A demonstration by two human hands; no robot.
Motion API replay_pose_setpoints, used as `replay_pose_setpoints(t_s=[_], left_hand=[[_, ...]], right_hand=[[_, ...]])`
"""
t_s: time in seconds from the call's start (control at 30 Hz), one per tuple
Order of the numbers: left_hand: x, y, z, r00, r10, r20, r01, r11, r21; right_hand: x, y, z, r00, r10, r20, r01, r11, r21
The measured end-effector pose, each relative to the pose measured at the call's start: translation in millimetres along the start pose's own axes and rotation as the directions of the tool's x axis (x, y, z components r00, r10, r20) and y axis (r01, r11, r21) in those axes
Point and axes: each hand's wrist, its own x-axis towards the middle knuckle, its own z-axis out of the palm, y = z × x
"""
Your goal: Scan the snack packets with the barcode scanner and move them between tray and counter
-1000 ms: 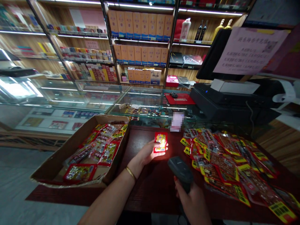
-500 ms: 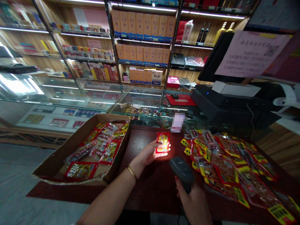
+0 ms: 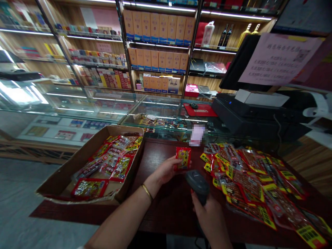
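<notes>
Holding a small red packet (image 3: 183,158) over the desk (image 3: 155,148) in the left hand (image 3: 169,169), half closed, with thumb across the front and fingers behind, seemingly to keep most of the printed face flat and in plain sight. Gripping a dark scanner (image 3: 198,183) in the right hand (image 3: 209,216), with fingers wrapped firmly round the handle, perhaps for easy reach of a trigger hidden from view. Tilting the scanner's nose up toward the packet, near but apparently apart, probably for a direct line to the print. Wearing a gold bangle (image 3: 147,192) on the left wrist. At left, in an open carton (image 3: 75,160), loose red-edged snacks (image 3: 90,188), likely kept from sliding by the low cardboard walls. At right, on the desk, a spread heap (image 3: 249,186) of larger, yellow-labelled packs, set well apart from the carton, perhaps to stop the two lots mixing. Beyond, a blurred-out pink object (image 3: 197,135), too obscured to identify. Farther back, a mouse (image 3: 193,105) on a red mat (image 3: 204,111), presumably within reach of the monitor (image 3: 230,74) at right.
</notes>
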Motion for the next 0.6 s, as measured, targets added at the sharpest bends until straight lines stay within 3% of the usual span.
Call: replay_pose_setpoints(t_s=[0.13, 0.27, 0.33, 0.47, 0.6], left_hand=[[3, -1, -4, 1.0, -0.002, -0.02, 0.002, 1.0, -0.013], [8, -2, -8, 0.996, -0.035, -0.078, 0.032, 0.999, -0.04], [10, -4, -10, 0.992, -0.009, -0.128, 0.007, 1.0, -0.013], [15, -11, -6, 0.978, 0.034, -0.205, -0.01, 0.993, 0.118], [32, -14, 24, 0.985, 0.068, -0.159, -0.025, 0.965, 0.261]], right_hand=[[0, 7, -1, 0.999, 0.014, -0.033, -0.011, 0.995, 0.095], [0, 21, -3, 0.999, 0.045, -0.025, -0.033, 0.933, 0.358], [1, 30, -3, 0.999, 0.045, -0.005, -0.035, 0.84, 0.542], [3, 50, -1, 0.995, 0.085, 0.06, -0.098, 0.568, 0.817], [1, 60, 0, 0.997, 0.049, 0.051, -0.066, 0.376, 0.924]])
